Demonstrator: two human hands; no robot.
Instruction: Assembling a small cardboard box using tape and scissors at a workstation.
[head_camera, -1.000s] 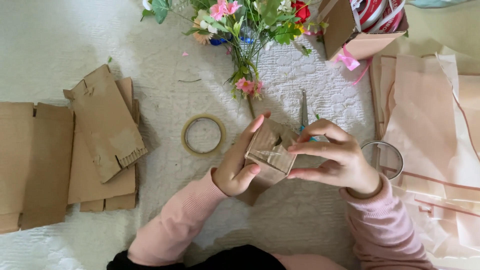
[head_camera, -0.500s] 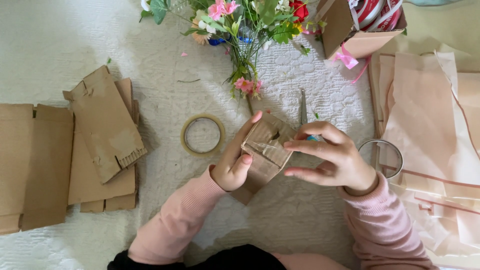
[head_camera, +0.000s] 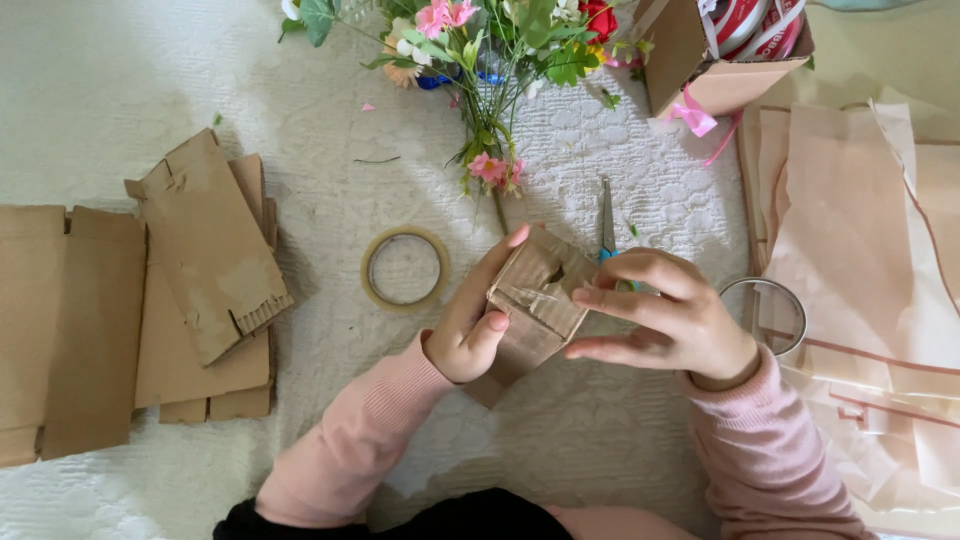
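Left hand (head_camera: 468, 335) grips the small brown corrugated cardboard box (head_camera: 528, 310) from its left side, thumb pressed against the near face and the index finger stretched up along the far edge. Right hand (head_camera: 668, 318) closes on the same box from the right, its fingertips (head_camera: 582, 296) pinching the upper face where a strip of clear glossy tape crosses the cardboard. The box is held just above the white quilted cloth worktop (head_camera: 120, 90), in the middle of the view, between both hands. Its long axis runs on a slant, from the lower left near the left wrist up toward the upper right, and its upper end points at the scissors and the flowers beyond. The ribbed flutes of the cardboard show along its side; a small dark slot is cut in the top face.

Just left of the box lies a flat ring of tan adhesive tape (head_camera: 405, 268). Behind the right hand, silver scissors with a blue handle (head_camera: 606, 215) lie with blades pointing away. A bunch of artificial flowers, pink, red and white with green leaves (head_camera: 490, 40), rests at the top. Flattened sheets of brown cardboard (head_camera: 200, 270) are stacked at the left, matte and creased. An open cardboard carton holding red and white ribbon rolls (head_camera: 700, 60) stands at the top right, beside pale pink paper sheets (head_camera: 860, 240). A clear round rim (head_camera: 790, 310) shows by the right wrist.
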